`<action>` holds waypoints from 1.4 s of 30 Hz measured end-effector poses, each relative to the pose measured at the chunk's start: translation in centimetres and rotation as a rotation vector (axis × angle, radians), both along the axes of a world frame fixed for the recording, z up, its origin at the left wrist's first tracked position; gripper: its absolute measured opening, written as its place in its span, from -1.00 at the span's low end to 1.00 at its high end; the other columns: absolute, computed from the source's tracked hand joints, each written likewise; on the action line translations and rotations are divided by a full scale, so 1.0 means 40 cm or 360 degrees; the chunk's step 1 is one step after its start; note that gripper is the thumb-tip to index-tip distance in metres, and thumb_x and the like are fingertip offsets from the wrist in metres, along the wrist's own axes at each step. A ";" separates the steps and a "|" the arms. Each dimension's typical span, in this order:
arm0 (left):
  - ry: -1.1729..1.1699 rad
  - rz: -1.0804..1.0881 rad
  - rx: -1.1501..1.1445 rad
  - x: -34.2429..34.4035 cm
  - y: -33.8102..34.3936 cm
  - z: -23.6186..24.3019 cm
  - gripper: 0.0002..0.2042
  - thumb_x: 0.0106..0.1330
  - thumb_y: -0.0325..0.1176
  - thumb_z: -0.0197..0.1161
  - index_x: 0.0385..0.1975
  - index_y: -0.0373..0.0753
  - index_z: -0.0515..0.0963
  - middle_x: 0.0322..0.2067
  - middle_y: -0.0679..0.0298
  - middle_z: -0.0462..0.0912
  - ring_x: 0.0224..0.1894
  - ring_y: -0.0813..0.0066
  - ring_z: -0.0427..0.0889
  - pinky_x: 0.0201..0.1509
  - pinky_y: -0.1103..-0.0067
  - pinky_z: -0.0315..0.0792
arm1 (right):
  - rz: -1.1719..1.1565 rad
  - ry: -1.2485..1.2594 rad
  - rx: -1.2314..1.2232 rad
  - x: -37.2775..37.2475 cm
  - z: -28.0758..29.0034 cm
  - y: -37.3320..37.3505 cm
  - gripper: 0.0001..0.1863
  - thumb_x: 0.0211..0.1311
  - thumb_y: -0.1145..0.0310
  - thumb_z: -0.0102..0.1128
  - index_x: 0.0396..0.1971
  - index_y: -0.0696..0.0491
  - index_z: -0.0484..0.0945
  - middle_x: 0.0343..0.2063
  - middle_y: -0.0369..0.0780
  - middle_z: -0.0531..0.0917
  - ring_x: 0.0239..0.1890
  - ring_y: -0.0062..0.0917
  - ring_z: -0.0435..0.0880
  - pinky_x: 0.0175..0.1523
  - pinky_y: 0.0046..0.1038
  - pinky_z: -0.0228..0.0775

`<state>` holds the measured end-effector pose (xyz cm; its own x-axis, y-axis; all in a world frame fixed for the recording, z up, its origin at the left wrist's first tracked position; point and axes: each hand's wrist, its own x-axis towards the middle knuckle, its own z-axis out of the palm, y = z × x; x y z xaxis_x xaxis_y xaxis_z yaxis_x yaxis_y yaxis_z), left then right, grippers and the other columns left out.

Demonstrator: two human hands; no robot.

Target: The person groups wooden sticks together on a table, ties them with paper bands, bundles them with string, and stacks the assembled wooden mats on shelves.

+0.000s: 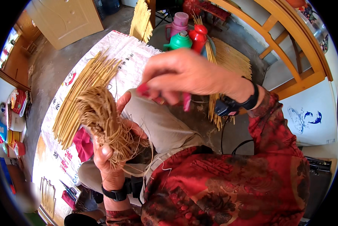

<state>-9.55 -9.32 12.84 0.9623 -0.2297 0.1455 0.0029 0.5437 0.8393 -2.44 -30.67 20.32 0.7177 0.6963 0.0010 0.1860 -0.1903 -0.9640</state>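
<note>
Two hands work close together over the lap. The left hand [108, 150] has its fingers [105, 152] wrapped tight round a bundle of fine straw fibres [101, 113], thumb pressed on the near end; the far end fans out against longer yellow stalks [82, 94] lying on a white woven sack [127, 52] spread over the floor. The right hand [184, 77] hovers just right of the bundle, its fingers curled narrow round a small red tool [186, 101]; most of the tool is hidden in the fist, so its kind cannot be told. Black bands sit on both wrists. The sack carries red and black printing, bent by the lens and partly covered by stalks. At its near left a red cloth [83, 145] and blue-handled scissors [69, 188] lie. Far off stand green [180, 39], red [197, 37] and pink [179, 23] flasks, with more stalks [229, 64] to the right.
</note>
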 end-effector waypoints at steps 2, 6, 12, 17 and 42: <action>-0.0008 0.0012 0.0023 -0.023 0.017 0.012 -0.09 -0.11 0.05 0.20 0.17 -0.46 0.02 0.09 -0.17 0.20 -0.41 0.38 0.49 -0.37 0.48 0.46 | 0.0084 0.0184 -0.0027 -0.017 -0.029 0.067 -0.83 0.19 0.45 -0.04 -0.28 0.20 0.43 -0.43 -0.24 0.57 -0.59 -0.71 0.51 -0.51 -0.69 0.39; 0.0110 0.0092 0.0084 -0.066 0.092 -0.030 -0.22 -0.02 0.02 0.14 0.11 -0.43 0.13 0.01 -0.02 0.33 -0.16 0.24 0.46 -0.03 0.38 0.36 | 0.0411 0.0382 -0.0097 -0.036 -0.087 0.144 -0.74 0.22 0.46 -0.10 -0.09 0.15 0.39 -0.28 -0.21 0.55 -0.47 -0.64 0.57 -0.45 -0.65 0.44; 0.0373 0.0256 -0.0237 -0.088 0.139 -0.112 -0.36 -0.01 -0.15 0.17 0.01 -0.48 0.20 -0.09 -0.01 0.40 -0.05 0.18 0.46 0.05 0.36 0.35 | 0.0519 0.0140 -0.0068 -0.021 -0.202 0.178 -0.61 0.22 0.54 -0.12 0.08 0.09 0.31 -0.23 -0.25 0.54 -0.21 -0.61 0.53 -0.12 -0.57 0.39; 0.0409 0.0181 -0.0388 -0.089 0.162 -0.162 -0.34 0.00 -0.11 0.17 0.02 -0.48 0.21 -0.08 -0.04 0.39 -0.01 0.18 0.43 0.06 0.38 0.34 | 0.0200 -0.0416 -0.0028 0.035 -0.299 0.183 -0.66 0.17 0.53 -0.02 -0.02 0.12 0.38 -0.22 -0.23 0.53 -0.18 -0.61 0.50 -0.05 -0.57 0.33; 0.0499 0.0430 0.0886 -0.057 0.223 -0.170 -0.54 0.01 -0.35 0.30 -0.09 -0.42 0.38 -0.32 0.25 0.53 -0.33 0.63 0.47 -0.23 0.68 0.40 | 0.0667 -0.0878 -0.0403 0.005 -0.059 0.193 -0.82 0.11 0.35 0.11 -0.31 0.10 0.52 -0.47 -0.17 0.52 -0.39 -0.31 0.51 -0.30 -0.44 0.32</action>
